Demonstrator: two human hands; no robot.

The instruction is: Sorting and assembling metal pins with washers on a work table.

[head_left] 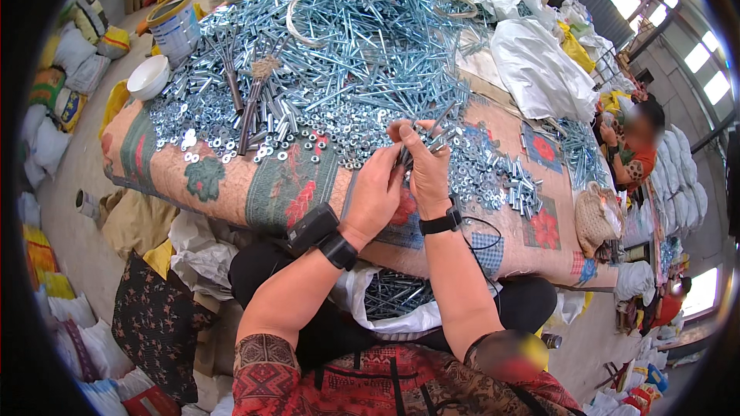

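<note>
My left hand [375,191] and my right hand [428,173] meet over the table's near edge, fingers closed around a small bundle of silvery metal bolts [438,129]. The bolt ends stick out past the right fingers, toward the upper right. Some left fingertips are hidden behind the right hand. Just beyond lies a broad heap of long bluish metal bolts [370,0]. Loose washers and nuts [470,158] are scattered beside the right hand, with short metal sleeves [524,194] farther right. A white sack [356,293] holding dark bolts [397,294] sits open below my hands.
A patterned cloth [223,204] covers the table. At its left stand a metal tin [174,27] and a white bowl [148,77]. White sacking [539,69] lies at the back right, and a woven bag [598,219] at the right end. Another person [638,142] sits beyond.
</note>
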